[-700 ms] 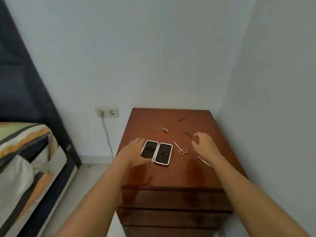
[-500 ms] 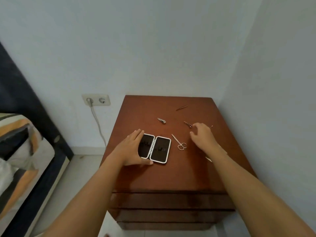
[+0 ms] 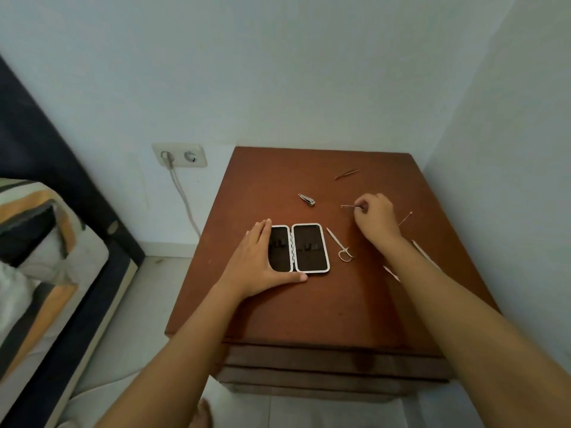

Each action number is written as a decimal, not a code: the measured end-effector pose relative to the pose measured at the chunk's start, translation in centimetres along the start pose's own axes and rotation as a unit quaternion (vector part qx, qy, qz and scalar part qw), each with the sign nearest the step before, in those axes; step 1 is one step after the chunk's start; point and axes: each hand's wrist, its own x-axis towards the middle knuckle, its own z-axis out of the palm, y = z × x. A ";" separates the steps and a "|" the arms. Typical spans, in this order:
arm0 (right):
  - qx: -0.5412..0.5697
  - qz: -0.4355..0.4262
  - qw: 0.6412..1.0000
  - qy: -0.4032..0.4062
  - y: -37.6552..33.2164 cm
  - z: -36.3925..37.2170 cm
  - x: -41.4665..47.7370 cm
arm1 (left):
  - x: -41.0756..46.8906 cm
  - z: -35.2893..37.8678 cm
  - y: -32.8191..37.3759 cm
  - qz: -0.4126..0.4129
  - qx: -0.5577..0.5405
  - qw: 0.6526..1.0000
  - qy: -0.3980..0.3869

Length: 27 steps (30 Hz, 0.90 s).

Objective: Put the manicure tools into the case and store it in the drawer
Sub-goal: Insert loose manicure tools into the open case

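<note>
Case (image 3: pixel 298 248) lies open flat on the brown worktop (image 3: pixel 324 304), left of centre, both halves dark inside. Left hand (image 3: pixel 258 264) is spread flat against the case's left half, thumb along its near edge. Right hand (image 3: pixel 375 219) sits far-right of the case, fingertips pinched on a thin metal tool (image 3: pixel 350 206). Scissors (image 3: pixel 340 247) lie just right of the case, nail clipper (image 3: pixel 306 199) farther back, tweezers (image 3: pixel 347 174) near the far edge. Two more thin tools lie beside the right forearm. Drawer fronts (image 3: pixel 333 366) closed.
</note>
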 end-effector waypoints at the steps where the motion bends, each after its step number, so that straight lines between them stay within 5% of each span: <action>1: 0.023 -0.007 1.000 -0.007 -0.9 -0.2 -0.1 | -0.2 0.1 -0.1 -0.010 0.005 1.000 0.007; 7: 0.131 -0.103 0.972 -0.163 -7.4 0.1 -1.7 | -1.4 0.3 -1.2 -0.040 0.081 0.996 0.029; 21: 0.001 -0.196 0.954 -0.225 -11.9 3.9 -0.7 | -1.5 0.9 -1.9 -0.033 0.107 0.993 0.044; 27: -0.072 -0.234 0.913 -0.327 -12.3 4.7 -1.7 | -1.5 1.0 -1.9 -0.034 0.105 0.993 0.045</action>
